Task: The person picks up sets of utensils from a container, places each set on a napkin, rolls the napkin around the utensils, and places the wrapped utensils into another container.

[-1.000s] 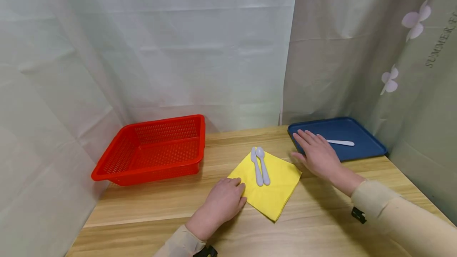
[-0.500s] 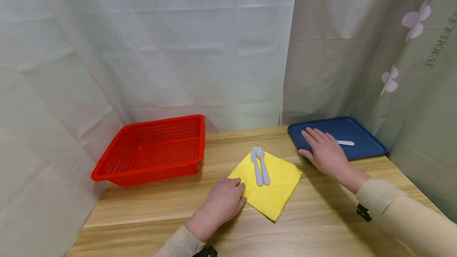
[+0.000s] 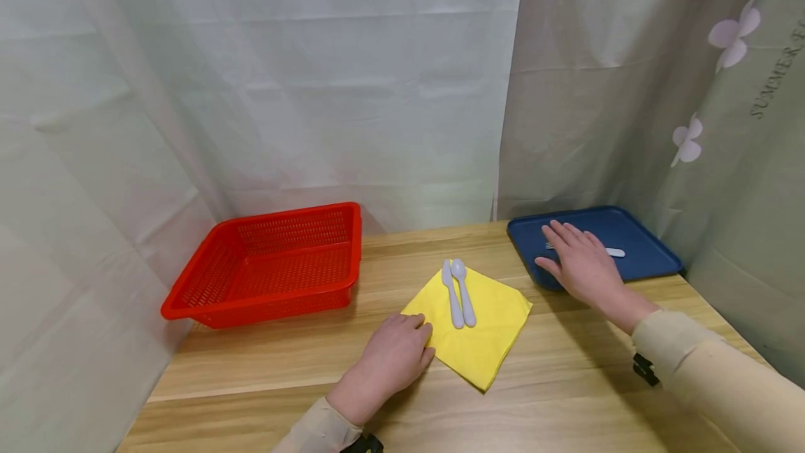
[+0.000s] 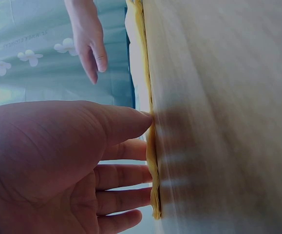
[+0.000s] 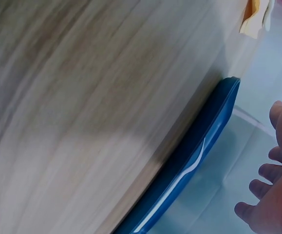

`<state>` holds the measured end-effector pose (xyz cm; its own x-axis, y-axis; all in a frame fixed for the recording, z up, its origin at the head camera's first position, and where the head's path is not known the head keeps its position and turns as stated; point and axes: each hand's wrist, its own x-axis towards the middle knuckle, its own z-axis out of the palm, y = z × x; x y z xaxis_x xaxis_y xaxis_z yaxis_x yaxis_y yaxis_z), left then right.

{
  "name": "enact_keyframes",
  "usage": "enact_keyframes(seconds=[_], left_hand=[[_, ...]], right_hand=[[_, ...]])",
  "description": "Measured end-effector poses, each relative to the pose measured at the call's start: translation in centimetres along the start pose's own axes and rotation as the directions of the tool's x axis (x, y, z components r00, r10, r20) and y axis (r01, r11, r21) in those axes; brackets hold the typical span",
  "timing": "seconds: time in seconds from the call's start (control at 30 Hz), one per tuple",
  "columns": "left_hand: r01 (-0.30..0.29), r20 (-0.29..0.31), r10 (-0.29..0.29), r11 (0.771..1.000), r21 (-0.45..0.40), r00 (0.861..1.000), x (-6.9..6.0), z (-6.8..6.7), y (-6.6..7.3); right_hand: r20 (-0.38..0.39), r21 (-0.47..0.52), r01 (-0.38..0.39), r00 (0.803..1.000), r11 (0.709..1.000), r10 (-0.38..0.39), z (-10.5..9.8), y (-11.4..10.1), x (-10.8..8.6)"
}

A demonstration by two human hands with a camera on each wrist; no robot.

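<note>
Over the blue tray [image 3: 629,227], R hand [image 3: 583,265] hovers, fingers extended, holding nothing, w/ the white fork [image 3: 615,252] lying below it on the tray. L hand [image 3: 396,351], well apart from it, touches the yellow napkin [image 3: 489,320] at its left edge, fingers relaxed. Step's prob. reaching for the fork; next likely calls for lowering & pinching it. Qty: 1 fork, 1 knife [image 3: 451,296] & 1 spoon [image 3: 465,296] on 1 napkin, 1 tray, 1 red basket [image 3: 283,308].

A curtained-off nook: pale curtains [image 3: 327,89], with printed flowers [image 3: 724,34] and "SUMMER" lettering [image 3: 775,79] at right, enclose a wood-grain desk [image 3: 251,362]. Home or lab, I cannot tell.
</note>
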<state>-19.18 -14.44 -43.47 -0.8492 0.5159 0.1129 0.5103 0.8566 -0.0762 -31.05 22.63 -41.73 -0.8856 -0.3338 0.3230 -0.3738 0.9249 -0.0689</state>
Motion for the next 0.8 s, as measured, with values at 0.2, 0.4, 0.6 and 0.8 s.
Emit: enact_keyframes(seconds=[0.2,0.4,0.6,0.8], left_hand=[[-0.003,-0.010,0.003,1.000,0.002,1.000,0.0,0.0,0.0],[-0.002,-0.008,0.002,1.000,0.002,1.000,0.0,0.1,0.0],[-0.001,0.002,0.001,1.000,-0.002,1.000,0.0,0.0,0.0],[0.002,0.008,-0.002,1.000,-0.002,1.000,0.0,-0.1,0.0]], right_hand=[[0.005,-0.009,-0.016,1.000,1.000,0.016,-0.2,0.6,0.1],[0.001,-0.011,-0.027,1.000,1.000,0.027,-0.4,1.4,0.0],[0.019,-0.035,-0.053,0.998,0.998,0.054,-0.3,2.4,0.0],[0.026,-0.059,-0.065,0.997,0.996,0.066,-0.5,3.0,-0.1]])
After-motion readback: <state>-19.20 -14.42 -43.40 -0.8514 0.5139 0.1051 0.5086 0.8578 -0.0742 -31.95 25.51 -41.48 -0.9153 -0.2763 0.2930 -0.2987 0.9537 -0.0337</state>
